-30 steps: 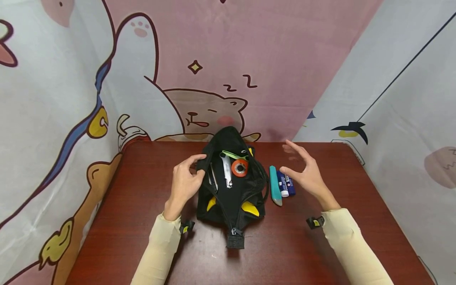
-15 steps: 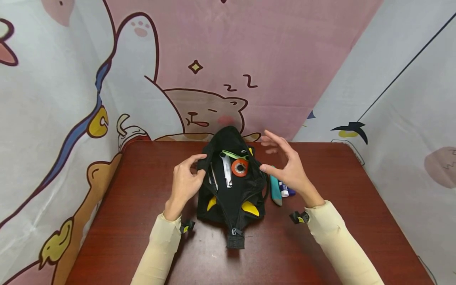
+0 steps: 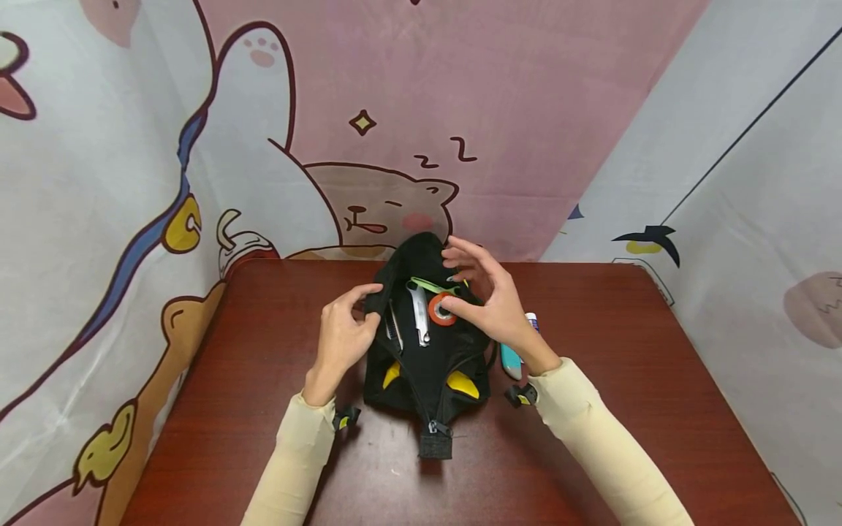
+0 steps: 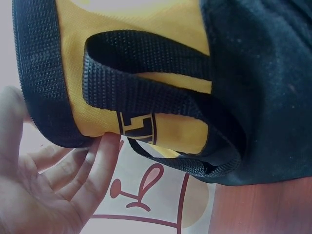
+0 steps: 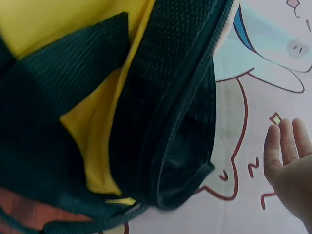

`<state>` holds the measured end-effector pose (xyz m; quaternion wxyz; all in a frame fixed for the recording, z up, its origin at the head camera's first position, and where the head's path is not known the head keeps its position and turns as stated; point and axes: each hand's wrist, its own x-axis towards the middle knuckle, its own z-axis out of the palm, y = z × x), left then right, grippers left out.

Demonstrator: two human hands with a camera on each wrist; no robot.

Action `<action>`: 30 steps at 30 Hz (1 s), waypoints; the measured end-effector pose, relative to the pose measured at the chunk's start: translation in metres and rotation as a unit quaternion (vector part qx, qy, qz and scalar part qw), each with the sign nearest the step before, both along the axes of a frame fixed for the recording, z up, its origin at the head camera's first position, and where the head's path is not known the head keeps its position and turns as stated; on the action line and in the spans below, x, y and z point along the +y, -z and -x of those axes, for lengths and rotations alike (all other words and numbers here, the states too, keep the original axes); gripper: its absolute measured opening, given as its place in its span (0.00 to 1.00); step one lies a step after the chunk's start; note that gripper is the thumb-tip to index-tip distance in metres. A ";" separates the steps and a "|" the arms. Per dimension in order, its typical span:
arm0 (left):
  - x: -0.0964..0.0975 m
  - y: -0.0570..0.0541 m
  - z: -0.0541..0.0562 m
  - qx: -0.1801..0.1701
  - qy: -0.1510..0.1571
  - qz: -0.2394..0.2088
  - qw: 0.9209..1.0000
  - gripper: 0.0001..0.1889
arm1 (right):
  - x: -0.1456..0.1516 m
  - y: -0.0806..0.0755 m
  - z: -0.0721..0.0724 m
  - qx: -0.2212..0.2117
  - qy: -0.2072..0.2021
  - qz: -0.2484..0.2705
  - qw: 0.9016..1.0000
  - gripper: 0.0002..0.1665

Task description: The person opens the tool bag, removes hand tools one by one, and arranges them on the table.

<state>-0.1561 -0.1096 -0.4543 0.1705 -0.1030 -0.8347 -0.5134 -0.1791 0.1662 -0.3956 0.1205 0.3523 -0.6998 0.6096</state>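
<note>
A black and yellow zip bag (image 3: 421, 394) stands on the table with its top unzipped. My left hand (image 3: 342, 325) pinches the bag's left rim between thumb and fingers; the left wrist view shows this hand (image 4: 58, 185) at the black zipped edge. Over the bag's right side hovers my right hand (image 3: 490, 299), fingers spread and holding nothing. Its thumb overlaps an orange ring-shaped roll (image 3: 434, 315) in the head view. Also inside lie a silver-grey folding-style tool (image 3: 419, 313), a slim bright green item (image 3: 426, 285) and a narrow tool (image 3: 395, 329) along the left wall.
Right of the bag, partly hidden by my right forearm, lie a long teal item (image 3: 510, 362) and a blue tube with a white end (image 3: 531, 320). The brown table (image 3: 263, 365) meets a cartoon-printed cloth (image 3: 526, 109) behind.
My right hand has moved left from above the teal item and blue tubes to over the bag's right side. My left hand keeps its pinch on the rim.
</note>
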 end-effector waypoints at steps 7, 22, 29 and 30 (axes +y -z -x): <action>-0.001 0.000 0.001 0.005 -0.003 0.003 1.000 0.22 | -0.020 0.004 0.010 -0.025 0.040 -0.001 0.999 0.43; -0.001 -0.001 0.002 0.001 -0.007 0.005 1.000 0.22 | -0.046 0.045 0.025 -0.127 0.064 -0.115 0.983 0.42; -0.002 0.000 0.002 0.000 -0.007 0.002 1.000 0.22 | -0.047 0.063 0.029 -0.142 0.071 -0.146 0.976 0.42; -0.002 0.000 0.002 -0.001 -0.008 0.002 1.000 0.22 | -0.047 0.065 0.030 -0.141 0.074 -0.153 0.975 0.42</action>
